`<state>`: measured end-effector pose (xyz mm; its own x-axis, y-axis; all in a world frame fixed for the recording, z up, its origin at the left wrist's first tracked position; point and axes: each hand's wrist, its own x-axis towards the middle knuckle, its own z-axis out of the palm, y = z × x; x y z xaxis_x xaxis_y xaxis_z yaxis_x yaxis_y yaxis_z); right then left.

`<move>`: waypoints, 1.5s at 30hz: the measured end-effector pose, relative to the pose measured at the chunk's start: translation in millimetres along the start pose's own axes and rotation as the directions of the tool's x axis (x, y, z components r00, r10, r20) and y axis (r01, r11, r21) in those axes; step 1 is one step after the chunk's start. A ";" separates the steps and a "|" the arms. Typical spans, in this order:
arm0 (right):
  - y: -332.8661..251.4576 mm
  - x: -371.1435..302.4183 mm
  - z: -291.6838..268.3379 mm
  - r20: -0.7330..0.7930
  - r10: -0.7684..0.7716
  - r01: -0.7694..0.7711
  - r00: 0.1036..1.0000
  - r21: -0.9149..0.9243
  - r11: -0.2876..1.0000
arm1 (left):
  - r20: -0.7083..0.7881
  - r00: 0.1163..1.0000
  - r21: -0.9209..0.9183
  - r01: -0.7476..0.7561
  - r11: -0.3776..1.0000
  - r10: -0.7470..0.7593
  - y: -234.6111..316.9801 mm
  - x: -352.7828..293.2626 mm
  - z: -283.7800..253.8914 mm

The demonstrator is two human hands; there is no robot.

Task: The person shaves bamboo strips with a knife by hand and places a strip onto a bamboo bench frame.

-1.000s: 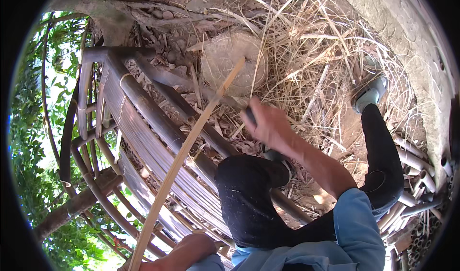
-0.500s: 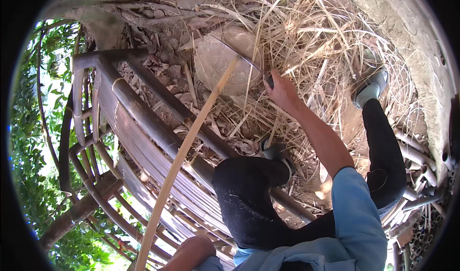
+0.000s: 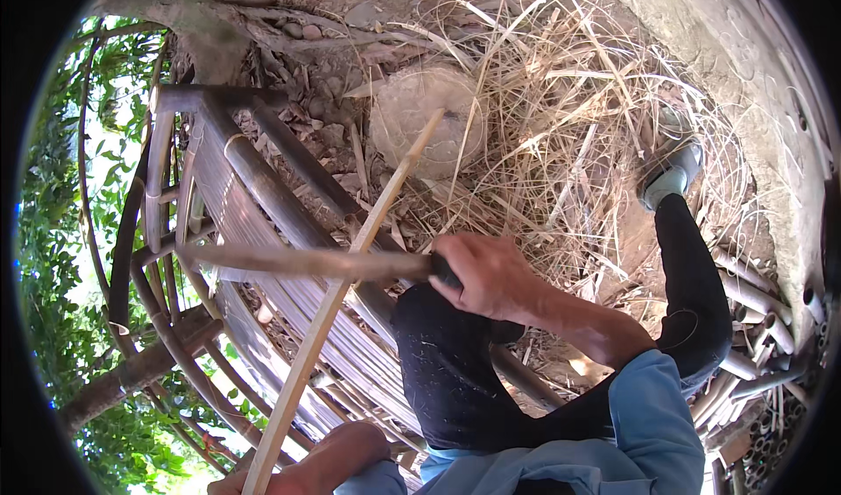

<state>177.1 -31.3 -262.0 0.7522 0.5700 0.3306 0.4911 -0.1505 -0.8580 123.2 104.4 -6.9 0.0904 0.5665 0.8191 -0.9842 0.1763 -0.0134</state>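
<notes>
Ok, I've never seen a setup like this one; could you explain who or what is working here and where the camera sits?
There is no machine: a person works with bare hands. The view comes from a wide fisheye camera on their head, looking down, so straight edges bend near the rim.

The right hand grips the dark handle of a long knife; its blade is blurred and crosses over a long pale strip. Whether they touch, I can't tell. The left hand, at the lower edge, holds the strip, whose far end reaches over a round block on the ground. Thin shavings lie beside that block, and a slatted bamboo frame stands on the left.
</notes>
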 end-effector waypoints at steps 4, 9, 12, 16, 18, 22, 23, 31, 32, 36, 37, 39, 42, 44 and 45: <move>60.0 20.3 -12.3 0.208 0.582 -0.576 0.786 -0.094 0.812 | 0.112 0.987 0.211 0.090 0.973 -0.115 8.9 2.6 -10.8; 87.4 7.5 1.2 0.005 0.238 -0.233 0.971 -0.169 0.958 | 0.170 0.952 0.461 0.149 0.875 -0.252 23.0 7.7 -21.7; 123.6 9.0 10.2 0.098 0.458 -0.447 0.884 -0.117 0.887 | 0.175 0.945 0.514 0.151 0.844 -0.276 24.4 8.2 -20.1; 218.3 -12.9 7.2 0.029 0.629 -0.617 0.777 -0.169 0.769 | 0.119 0.951 0.496 0.191 0.847 -0.284 21.8 4.0 -29.5; 217.2 -2.4 6.4 0.012 0.683 -0.669 0.730 -0.190 0.718 | 0.096 0.957 0.463 0.201 0.863 -0.274 34.8 21.3 -24.8; 163.1 4.8 -1.3 -0.058 0.639 -0.635 0.767 -0.209 0.743 | -0.227 0.899 0.541 0.436 0.719 -0.375 59.2 65.1 -43.8; 126.5 9.3 -2.2 -0.024 0.640 -0.633 0.768 -0.180 0.753 | -0.146 0.981 0.878 0.188 0.440 -0.127 47.7 70.8 -46.9; -56.0 19.4 -78.8 -0.322 0.107 -0.207 0.941 -0.296 0.932 | -0.510 0.778 0.297 0.559 0.774 -0.367 32.3 113.9 -81.4; -77.4 18.0 -82.9 -0.343 0.051 -0.160 0.938 -0.297 0.941 | -0.541 0.751 0.234 0.566 0.790 -0.378 43.0 113.8 -84.0; -122.0 -17.0 -96.2 -0.217 0.276 -0.320 0.936 -0.209 0.924 | -0.634 0.670 0.171 0.608 0.776 -0.385 100.2 109.7 -102.9; -134.4 -25.6 -102.7 -0.232 0.274 -0.326 0.933 -0.230 0.917 | -0.664 0.657 0.216 0.626 0.749 -0.358 103.6 101.9 -103.1; -161.0 -39.9 -106.4 -0.245 0.276 -0.335 0.930 -0.246 0.910 | -0.615 0.658 0.248 0.685 0.685 -0.435 130.8 84.3 -96.9; -185.3 -59.8 -96.9 -0.215 0.367 -0.405 0.905 -0.169 0.899 | -0.708 0.538 0.388 0.838 0.384 -0.457 169.5 41.5 -97.2; -197.4 -65.2 -88.1 -0.224 0.328 -0.380 0.918 -0.253 0.890 | -0.682 0.468 0.361 0.884 0.298 -0.562 190.1 23.1 -86.1; -206.0 -68.3 -84.7 -0.212 0.302 -0.353 0.930 -0.277 0.894 | -0.662 0.420 0.339 0.906 0.252 -0.621 200.5 13.4 -86.0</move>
<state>61.8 -107.7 -74.5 0.9404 0.3135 0.1315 0.2949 -0.5597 -0.7744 -59.9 216.6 -47.9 0.7494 0.6616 -0.0273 -0.2176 0.2851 0.9335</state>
